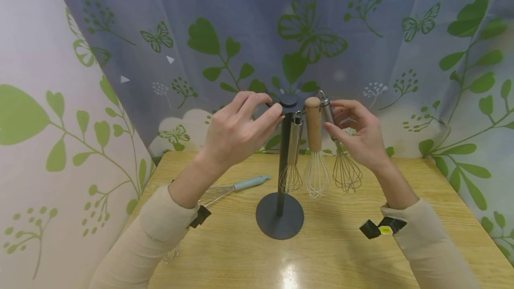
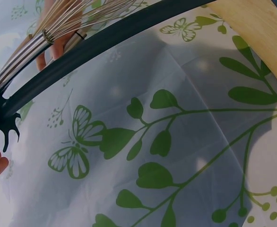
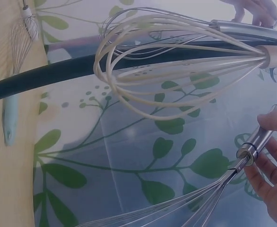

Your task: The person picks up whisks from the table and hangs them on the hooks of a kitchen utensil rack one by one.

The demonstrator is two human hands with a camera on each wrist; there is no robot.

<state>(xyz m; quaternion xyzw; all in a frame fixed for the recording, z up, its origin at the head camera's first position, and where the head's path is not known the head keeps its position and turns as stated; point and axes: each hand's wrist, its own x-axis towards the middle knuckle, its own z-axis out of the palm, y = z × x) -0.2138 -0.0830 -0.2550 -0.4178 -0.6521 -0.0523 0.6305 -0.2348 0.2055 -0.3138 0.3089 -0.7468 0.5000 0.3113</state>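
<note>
A dark utensil stand [image 1: 284, 159] rises from a round base and carries hooks at its top. My left hand [image 1: 241, 124] is at that hooked top, thumb and forefinger pinching its left edge. My right hand [image 1: 359, 133] holds a metal-handled whisk [image 1: 328, 113] by its handle, thumb on one side and fingers on the other, at the stand's right. A wooden-handled whisk [image 1: 313, 124] and another metal-handled whisk [image 1: 296, 139] hang beside it, wires downward. In the right wrist view the held whisk [image 3: 254, 144] tilts, apart from the pale wire whisk [image 3: 176, 71].
On the wooden table [image 1: 333, 244] lies a whisk with a light blue handle [image 1: 250, 183], left of the stand's base [image 1: 279, 226]. Wire loops [image 1: 172, 255] of another utensil show past the left forearm. A leaf-patterned curtain [image 1: 249, 21] stands behind the table.
</note>
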